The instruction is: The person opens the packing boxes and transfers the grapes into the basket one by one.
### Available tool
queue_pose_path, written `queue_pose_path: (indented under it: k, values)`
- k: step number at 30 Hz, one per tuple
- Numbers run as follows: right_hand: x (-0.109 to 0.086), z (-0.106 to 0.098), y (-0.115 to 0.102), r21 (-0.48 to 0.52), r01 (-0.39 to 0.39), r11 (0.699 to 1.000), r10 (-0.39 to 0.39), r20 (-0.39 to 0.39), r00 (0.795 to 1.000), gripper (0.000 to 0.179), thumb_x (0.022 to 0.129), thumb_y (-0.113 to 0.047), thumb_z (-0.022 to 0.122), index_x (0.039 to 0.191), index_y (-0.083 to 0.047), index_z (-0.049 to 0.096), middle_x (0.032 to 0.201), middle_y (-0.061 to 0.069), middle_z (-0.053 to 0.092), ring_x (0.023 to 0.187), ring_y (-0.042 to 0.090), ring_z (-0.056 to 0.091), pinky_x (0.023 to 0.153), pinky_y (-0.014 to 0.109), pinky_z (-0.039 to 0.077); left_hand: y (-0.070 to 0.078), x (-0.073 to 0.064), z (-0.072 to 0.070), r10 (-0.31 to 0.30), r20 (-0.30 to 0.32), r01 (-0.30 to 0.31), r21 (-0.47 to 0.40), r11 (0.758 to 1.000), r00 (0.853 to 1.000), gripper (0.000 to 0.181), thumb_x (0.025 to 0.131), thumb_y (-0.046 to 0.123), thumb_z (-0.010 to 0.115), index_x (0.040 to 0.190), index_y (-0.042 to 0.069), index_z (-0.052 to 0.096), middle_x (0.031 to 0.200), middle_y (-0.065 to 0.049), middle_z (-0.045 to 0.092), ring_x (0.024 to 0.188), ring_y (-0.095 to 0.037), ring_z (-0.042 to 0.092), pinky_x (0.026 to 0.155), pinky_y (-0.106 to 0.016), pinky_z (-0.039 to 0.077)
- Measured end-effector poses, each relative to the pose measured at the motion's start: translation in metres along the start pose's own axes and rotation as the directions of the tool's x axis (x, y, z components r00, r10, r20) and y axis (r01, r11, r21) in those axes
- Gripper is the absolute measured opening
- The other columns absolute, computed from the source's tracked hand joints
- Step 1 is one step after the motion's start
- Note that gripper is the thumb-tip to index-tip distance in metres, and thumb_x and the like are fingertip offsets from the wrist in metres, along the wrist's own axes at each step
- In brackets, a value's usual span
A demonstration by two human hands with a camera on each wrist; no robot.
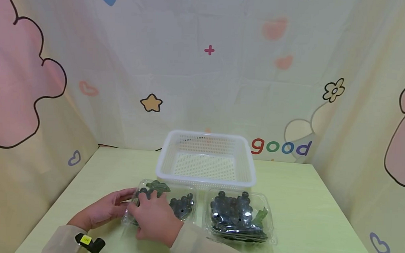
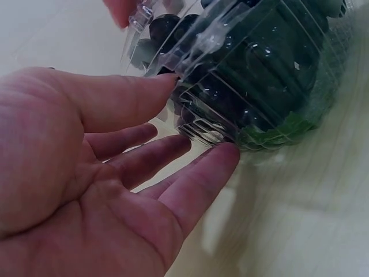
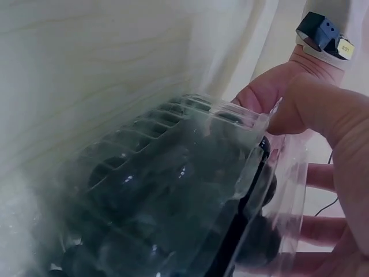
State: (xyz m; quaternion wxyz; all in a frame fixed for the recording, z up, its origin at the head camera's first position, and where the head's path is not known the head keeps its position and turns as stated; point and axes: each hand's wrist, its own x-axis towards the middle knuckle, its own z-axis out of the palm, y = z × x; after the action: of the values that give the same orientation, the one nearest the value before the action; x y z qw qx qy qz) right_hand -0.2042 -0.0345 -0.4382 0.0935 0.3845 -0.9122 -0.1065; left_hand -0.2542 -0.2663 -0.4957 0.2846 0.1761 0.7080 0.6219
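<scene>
A clear plastic clamshell box (image 1: 194, 204) of dark grapes (image 1: 182, 207) with a green leaf (image 1: 158, 186) stands at the left front. My right hand (image 1: 157, 218) reaches over its left end, fingers across the lid and thumb at the corner, gripping the lid edge (image 3: 253, 121). At the box's left side, my left hand (image 1: 107, 208) has its fingers nearly straight. Its thumb (image 2: 132, 98) touches the box edge, and its fingertips (image 2: 228, 153) lie by the lower wall. The box hides part of the left fingers.
A second clear box (image 1: 268, 214) of dark grapes with a green leaf stands to the right. Behind both boxes is a white plastic basket (image 1: 204, 180) with slotted walls. The pale table (image 1: 306, 219) meets a printed curtain (image 1: 224, 86) at the back.
</scene>
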Motion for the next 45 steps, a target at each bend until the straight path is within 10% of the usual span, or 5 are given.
queue_pose_path:
  k: [26, 45]
  values:
    - [0.016, -0.009, 0.001, 0.132, -0.039, 0.99, 0.031, 0.059, 0.998, 0.045, 0.078, -0.053, 0.081, 0.119, -0.041, 0.071, 0.122, -0.004, 0.065, 0.096, 0.028, 0.07, 0.081, 0.052, 0.062, 0.0, -0.002, 0.002, 0.029, 0.007, -0.029, -0.014, 1.0, 1.0, 0.079, 0.099, 0.008, 0.065, 0.157, -0.013, 0.015, 0.155, -0.011, 0.048, 0.122, 0.0, 0.059, 0.097, -0.025, 0.055]
    - [0.018, -0.009, 0.0, 0.169, -0.093, 0.981, 0.082, 0.071, 0.994, 0.042, 0.075, -0.056, 0.083, 0.111, -0.036, 0.074, 0.128, -0.004, 0.066, 0.104, 0.029, 0.072, 0.085, 0.053, 0.062, 0.004, -0.003, 0.006, 0.039, -0.017, -0.038, 0.026, 0.999, 0.999, 0.076, 0.098, 0.008, 0.066, 0.156, -0.013, 0.02, 0.153, -0.012, 0.051, 0.121, -0.001, 0.06, 0.095, -0.025, 0.056]
